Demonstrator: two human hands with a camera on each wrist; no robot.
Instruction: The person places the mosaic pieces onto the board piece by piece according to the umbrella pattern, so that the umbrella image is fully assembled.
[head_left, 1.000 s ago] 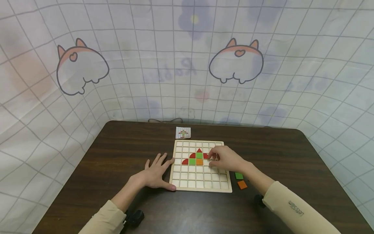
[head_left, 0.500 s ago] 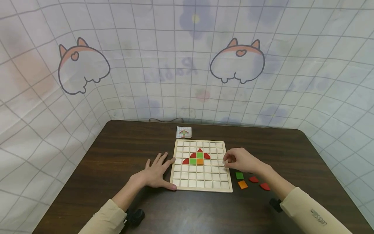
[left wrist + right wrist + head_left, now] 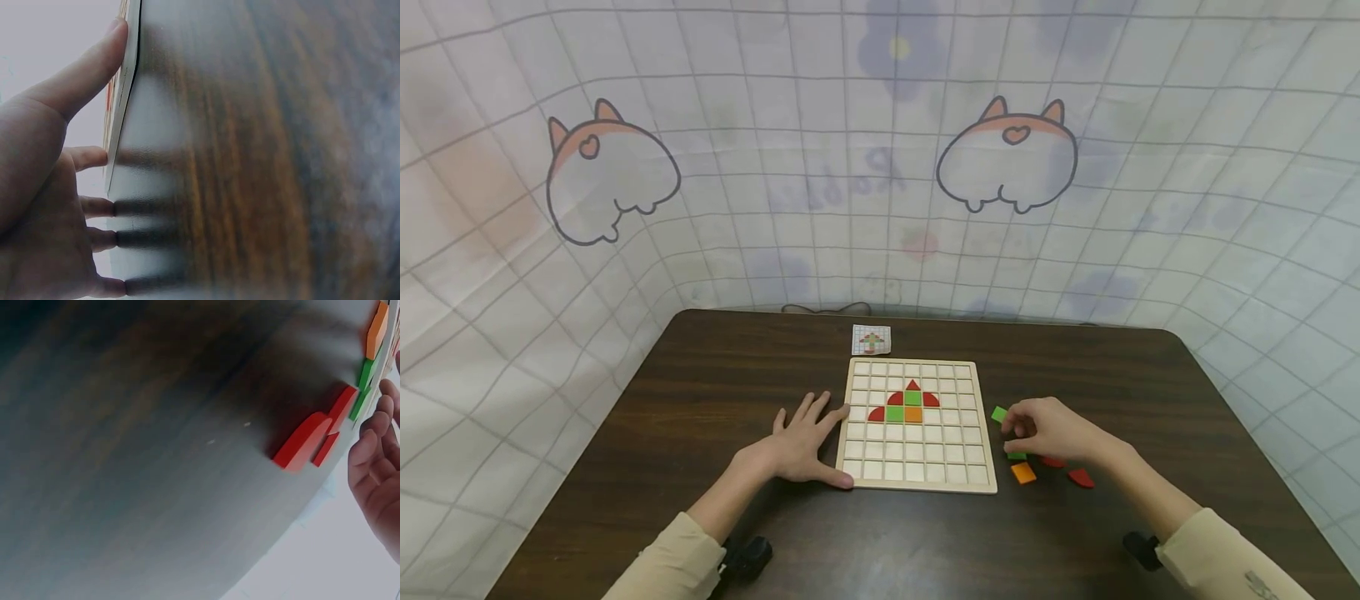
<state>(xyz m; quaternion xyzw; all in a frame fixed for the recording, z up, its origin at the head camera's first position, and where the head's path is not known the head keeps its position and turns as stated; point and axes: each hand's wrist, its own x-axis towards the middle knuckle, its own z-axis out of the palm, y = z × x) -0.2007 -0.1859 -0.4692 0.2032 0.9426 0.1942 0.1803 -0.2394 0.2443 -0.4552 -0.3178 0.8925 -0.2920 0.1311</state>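
A pale wooden grid board lies on the table with several red, green and orange tiles set in its squares. Spread along its left side is my left hand, index fingertip at the edge and thumb at the front left corner. My right hand hovers just right of the board, fingers bent and thumb apart from them, with no tile visible between. Around its fingertips lie a green tile, a second green tile partly covered, and an orange tile. Red pieces lie under the palm side.
A small printed card with a coloured pattern lies behind the board. The dark wooden table meets a grid-patterned cloth at the back. A red rounded piece lies nearest the right forearm.
My right hand has drawn back from the board to the right, over the loose tiles. A red tile it was touching now shows uncovered on the board. The left hand stays in place.
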